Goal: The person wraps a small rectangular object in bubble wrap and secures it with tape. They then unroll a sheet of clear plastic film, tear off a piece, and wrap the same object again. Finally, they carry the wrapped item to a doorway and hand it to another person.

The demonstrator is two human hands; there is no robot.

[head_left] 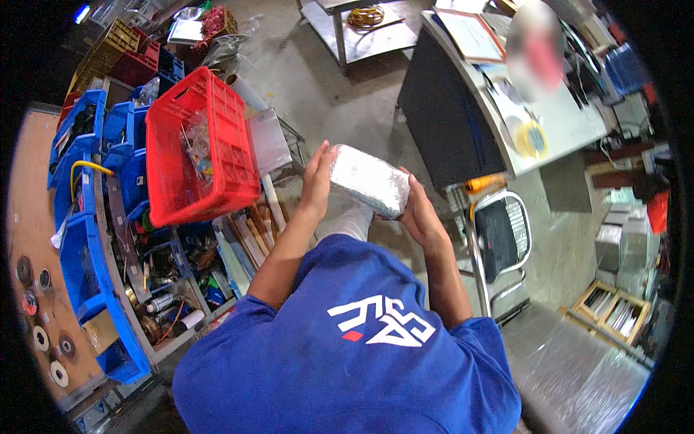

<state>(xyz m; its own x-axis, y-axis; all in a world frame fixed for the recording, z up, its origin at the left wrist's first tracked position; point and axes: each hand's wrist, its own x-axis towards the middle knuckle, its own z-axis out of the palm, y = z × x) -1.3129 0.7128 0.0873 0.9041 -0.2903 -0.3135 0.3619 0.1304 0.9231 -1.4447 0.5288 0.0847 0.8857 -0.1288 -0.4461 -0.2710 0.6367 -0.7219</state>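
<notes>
A silvery, rounded rectangular block [370, 179], with a shiny surface like foil or clear wrap, is held out in front of my blue shirt. My left hand [318, 177] presses against its left end, fingers up along the side. Around the right end my right hand [421, 215] is closed, its thumb near the upper edge. What lies inside the wrapping does not show. Part of each hand's fingers is hidden by the block.
To the left a red plastic crate [235, 145] holds clear bags, beside blue parts bins [87, 253] and a shelf of tools. A white-topped desk [578, 126] with a yellow tape roll [530, 139] stands at the right, near a metal-framed chair [499, 239]. A wheeled-looking table [376, 43] is ahead.
</notes>
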